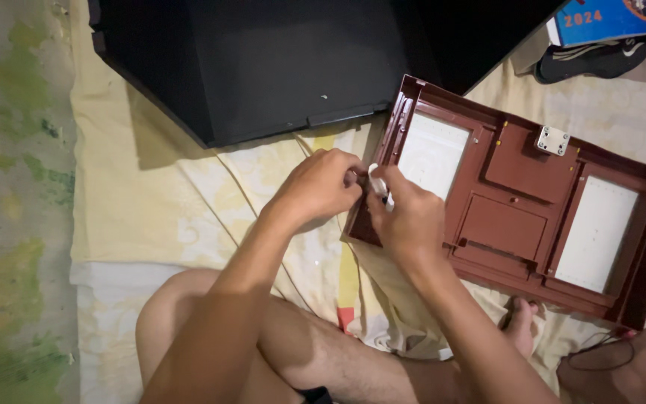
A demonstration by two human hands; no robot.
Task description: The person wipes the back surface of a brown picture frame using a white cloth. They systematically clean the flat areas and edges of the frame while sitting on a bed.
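Observation:
My left hand [315,187] and my right hand [409,213] meet over the near left corner of a brown plastic panel [517,202] that lies flat on a pale yellow cloth [158,202]. Between the fingers of both hands is a small white piece [377,182]; its exact shape is hidden by my fingers. The panel has two white rectangular insets [431,153] and a small metal bracket [552,140] on its upper side. My right hand covers the panel's left edge.
A large black box-like object [263,67] lies beyond my hands at the top. A blue book and a dark shoe [600,56] sit at the top right. My bare legs [263,337] are folded below. A mottled green floor [9,224] runs along the left.

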